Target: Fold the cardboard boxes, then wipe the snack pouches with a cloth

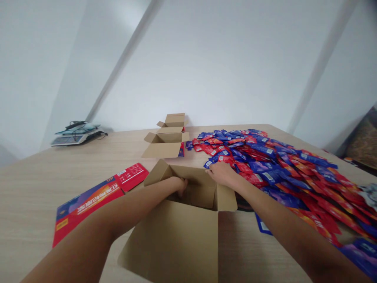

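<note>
An open cardboard box (182,232) stands in front of me with its flaps spread outward. My left hand (181,186) reaches down inside it near the left wall, its fingers mostly hidden. At the box's far right corner, my right hand (220,173) has curled fingers closed on the rim. Just behind those fingers lies a blue packet (209,162), at the edge of a heap of red and blue packets (259,157). No packets are visible in the part of the box interior that shows.
Two more open boxes (166,150) (172,129) stand in line farther back. A flat red and purple printed carton (97,200) lies to the left. A scale (76,137) with things on top sits at the far left of the wooden table (123,147), before a white wall.
</note>
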Tool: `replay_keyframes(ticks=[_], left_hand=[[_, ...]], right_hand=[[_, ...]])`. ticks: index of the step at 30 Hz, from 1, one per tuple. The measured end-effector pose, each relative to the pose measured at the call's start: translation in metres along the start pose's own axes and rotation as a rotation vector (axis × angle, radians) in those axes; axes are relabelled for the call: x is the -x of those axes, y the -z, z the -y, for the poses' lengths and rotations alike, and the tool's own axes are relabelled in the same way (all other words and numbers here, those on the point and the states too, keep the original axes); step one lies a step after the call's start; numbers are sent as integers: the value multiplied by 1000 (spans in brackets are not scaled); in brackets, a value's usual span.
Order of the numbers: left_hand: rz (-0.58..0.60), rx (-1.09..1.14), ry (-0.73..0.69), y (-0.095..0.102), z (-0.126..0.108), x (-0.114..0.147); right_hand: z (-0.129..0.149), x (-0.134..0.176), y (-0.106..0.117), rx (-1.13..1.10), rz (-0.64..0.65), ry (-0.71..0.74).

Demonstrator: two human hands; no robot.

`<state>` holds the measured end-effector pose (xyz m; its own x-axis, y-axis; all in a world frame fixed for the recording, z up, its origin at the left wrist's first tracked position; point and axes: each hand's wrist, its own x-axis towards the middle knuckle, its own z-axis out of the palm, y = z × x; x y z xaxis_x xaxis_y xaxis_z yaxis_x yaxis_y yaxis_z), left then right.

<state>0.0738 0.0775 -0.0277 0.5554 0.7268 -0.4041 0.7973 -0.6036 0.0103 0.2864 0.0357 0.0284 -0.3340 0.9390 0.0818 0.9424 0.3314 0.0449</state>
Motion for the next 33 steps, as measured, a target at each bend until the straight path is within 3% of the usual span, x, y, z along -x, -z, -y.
replay_keyframes(ticks=[3, 8, 12, 15, 18, 21, 23, 28, 33], left_hand=[[147, -64, 93, 1, 0, 1], [382, -9, 92, 5, 5, 8], [466, 38, 95, 18, -2, 14], [327, 149, -8, 36, -13, 38], [154, 345, -169, 50, -26, 79], [41, 346, -239, 48, -36, 117], [-70, 249, -211, 37, -41, 131], [-340, 32, -68, 8, -41, 135], [-387, -12, -53, 9, -22, 133]], right_hand=[[0, 1, 1, 1, 20, -13], [2, -2, 3, 16, 8, 20], [2, -3, 3, 24, 12, 22], [3, -4, 0, 22, 12, 11], [6, -9, -2, 29, 10, 24], [13, -18, -3, 30, 9, 52], [21, -24, -2, 30, 13, 81], [50, -41, 4, 42, 7, 178], [76, -66, 12, 64, -14, 245]])
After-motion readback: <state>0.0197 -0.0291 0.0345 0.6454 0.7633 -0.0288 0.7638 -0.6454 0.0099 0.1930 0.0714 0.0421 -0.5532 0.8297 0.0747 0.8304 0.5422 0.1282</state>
